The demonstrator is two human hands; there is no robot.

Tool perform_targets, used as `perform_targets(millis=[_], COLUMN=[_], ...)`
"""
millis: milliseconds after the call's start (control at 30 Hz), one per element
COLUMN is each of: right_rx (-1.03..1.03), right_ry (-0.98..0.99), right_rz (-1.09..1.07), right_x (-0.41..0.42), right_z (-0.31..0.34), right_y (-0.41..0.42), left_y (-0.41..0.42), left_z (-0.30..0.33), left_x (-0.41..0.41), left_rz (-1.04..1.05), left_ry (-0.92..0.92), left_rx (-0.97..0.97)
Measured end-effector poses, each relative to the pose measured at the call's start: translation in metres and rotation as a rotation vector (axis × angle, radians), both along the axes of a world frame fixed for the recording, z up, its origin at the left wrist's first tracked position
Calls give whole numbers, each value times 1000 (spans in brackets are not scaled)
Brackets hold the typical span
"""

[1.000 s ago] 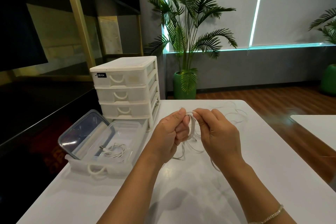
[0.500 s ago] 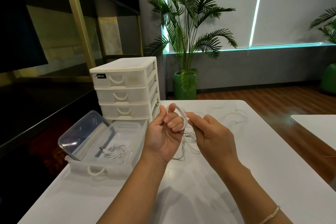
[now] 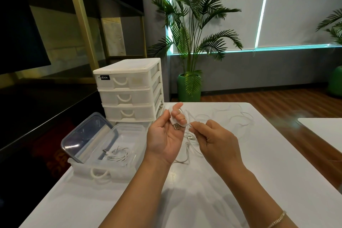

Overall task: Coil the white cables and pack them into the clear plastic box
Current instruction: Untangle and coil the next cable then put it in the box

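The white tabletop [image 3: 240,181] is carrying everything here. Off to the left of the grip, a white drawer unit [image 3: 129,90] is standing at the tabletop's far edge, and right in front of it the clear plastic box [image 3: 127,136] is sitting open, its lid [image 3: 87,135] leaning against its left side. One coiled cable [image 3: 118,154] is already lying inside the box. Beyond the grip and to its right, more loose cables [image 3: 235,116] are sprawling over the tabletop. The left hand [image 3: 166,135] is turned palm-up, its grip wrapping a white cable [image 3: 187,148] around the curled fingers, with the USB plug [image 3: 176,126] poking out over the palm. Just beside it, the right hand [image 3: 216,140] is pinching the same cable, the slack hanging down between both hands onto the tabletop.
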State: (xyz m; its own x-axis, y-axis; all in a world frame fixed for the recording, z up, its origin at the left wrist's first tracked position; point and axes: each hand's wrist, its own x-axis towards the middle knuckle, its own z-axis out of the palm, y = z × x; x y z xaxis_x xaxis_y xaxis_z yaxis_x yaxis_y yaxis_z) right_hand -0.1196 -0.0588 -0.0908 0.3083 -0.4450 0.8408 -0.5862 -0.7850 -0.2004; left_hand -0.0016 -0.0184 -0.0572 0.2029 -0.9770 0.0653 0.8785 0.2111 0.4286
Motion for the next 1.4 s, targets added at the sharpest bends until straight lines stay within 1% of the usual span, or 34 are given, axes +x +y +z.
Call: perform_targets(millis=[200, 267, 433, 533, 600, 733, 833, 900, 1033, 1133, 1233, 1400], right_rx=[-6, -2, 0, 5, 22, 65, 81, 79, 78, 60, 53, 74], right_ry=[-11, -11, -12, -16, -29, -76, -118, -113, -91, -96, -143, -194], right_rz=[-11, -20, -19, 1, 25, 39, 11, -13, -50, -50, -27, -21], right_x=[0, 1, 2, 2, 1, -4, -6, -7, -8, -9, -11, -11], right_z=[-3, -4, -3, -1, -1, 1, 3, 2, 1, 2, 4, 6], right_y=[-3, -3, -1, 1, 1, -2, -8, -10, -12, -12, -12, -12], left_y=[0, 1, 1, -2, -4, -6, -6, -5, -4, -4, -1, 0], left_z=[0, 1, 0, -7, -12, -14, -17, -17, -19, -18, -16, -15], left_x=[-4, -5, -9, -4, -2, -6, -8, -8, -7, -5, -6, -9], left_rz=[68, 119, 381, 516, 547, 487, 413, 349, 200, 136, 84, 51], left_ry=[-241, -351, -784, -1088, -1277, -1533, -1586, -1592, -1533, -1605, -1677, -1623], left_rx=[4, 17, 118, 159, 155, 102, 56, 70, 55, 32, 30, -9])
